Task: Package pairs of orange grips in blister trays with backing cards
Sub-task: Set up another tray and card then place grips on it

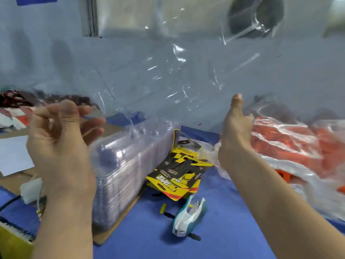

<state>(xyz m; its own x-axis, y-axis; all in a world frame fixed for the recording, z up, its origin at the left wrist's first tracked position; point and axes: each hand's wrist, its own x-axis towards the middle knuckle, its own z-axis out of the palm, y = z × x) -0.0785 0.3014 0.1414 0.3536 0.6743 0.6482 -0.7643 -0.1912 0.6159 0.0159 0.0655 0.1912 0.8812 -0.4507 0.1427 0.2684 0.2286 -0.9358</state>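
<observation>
1. I see both hands raised above the blue table, with a large sheet of clear plastic film billowing in front of the wall between and above them.
2. My left hand has its fingers curled, and its fingertips seem to pinch the lower left edge of the film; motion blur keeps me from being sure of the contact.
3. My right hand is turned edge-on, thumb pointing up, fingers hidden behind the palm. I cannot tell whether it grips the film or is merely beside it.
4. The blister trays sit as a tall nested stack on a sheet of brown cardboard, just right of the left forearm.
5. The backing cards, yellow and black, lie in a loose pile between the tray stack and the right forearm, partly inside a crumpled clear bag.
6. The orange grips are heaped in a clear plastic bag at the right side of the table, behind the right forearm.
7. A teal and white hand tool lies on the blue cloth near the cards, toward me.
8. A white paper lies at the far left, on the cardboard.
</observation>
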